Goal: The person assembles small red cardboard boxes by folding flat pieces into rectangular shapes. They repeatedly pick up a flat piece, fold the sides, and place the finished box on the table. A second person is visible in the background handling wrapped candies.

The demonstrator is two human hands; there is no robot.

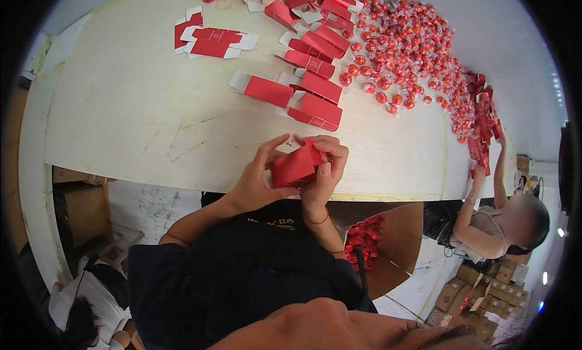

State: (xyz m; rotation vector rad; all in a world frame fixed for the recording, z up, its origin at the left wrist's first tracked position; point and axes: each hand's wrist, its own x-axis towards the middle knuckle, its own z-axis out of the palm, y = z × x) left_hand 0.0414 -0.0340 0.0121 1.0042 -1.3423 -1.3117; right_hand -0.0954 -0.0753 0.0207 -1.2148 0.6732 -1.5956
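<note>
A small red cardboard box [291, 168] is held between my two hands above the near edge of the table. My left hand [251, 183] grips it from the left side, thumb below and fingers above. At its right end, the fingers of my right hand [327, 171] close round the flap area. Whether anything is inside the box cannot be seen. Just beyond my hands lie several open-ended red boxes [315, 110] with white inner flaps. Flattened red cartons [215, 43] lie farther left.
A big heap of red balls in clear twist wrappers [412, 47] spreads over the far right of the pale table [151, 107]. Below the edge, an open brown carton [394, 247] holds red pieces. At the right, another person [485, 229] reaches toward stacked red boxes [482, 120].
</note>
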